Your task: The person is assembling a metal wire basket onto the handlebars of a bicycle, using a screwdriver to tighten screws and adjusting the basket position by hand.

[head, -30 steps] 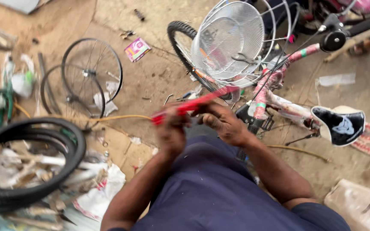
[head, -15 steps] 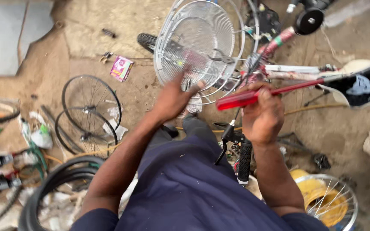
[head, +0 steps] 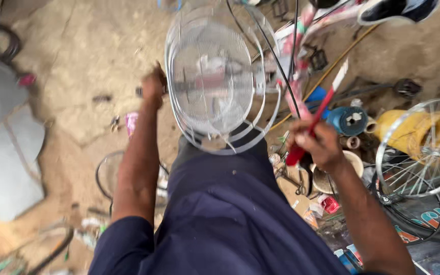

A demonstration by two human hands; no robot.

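Head view, looking down: a white wire bicycle basket [head: 212, 86] sits just right of the left hand [head: 153, 87], which is clenched on its rim. Further right, well apart from the basket, the right hand [head: 318, 145] is clamped around a red-handled tool [head: 318, 114] slanting up beyond its knuckles. A spoked wheel [head: 423, 147] lies right of that hand.

A white wire basket [head: 215, 81] hangs tilted; a red-handled tool [head: 318, 114] slants upward beside it.

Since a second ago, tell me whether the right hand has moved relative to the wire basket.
Yes. The right hand, gripping the red-handled tool, has swung from below the wire basket out to its right side.
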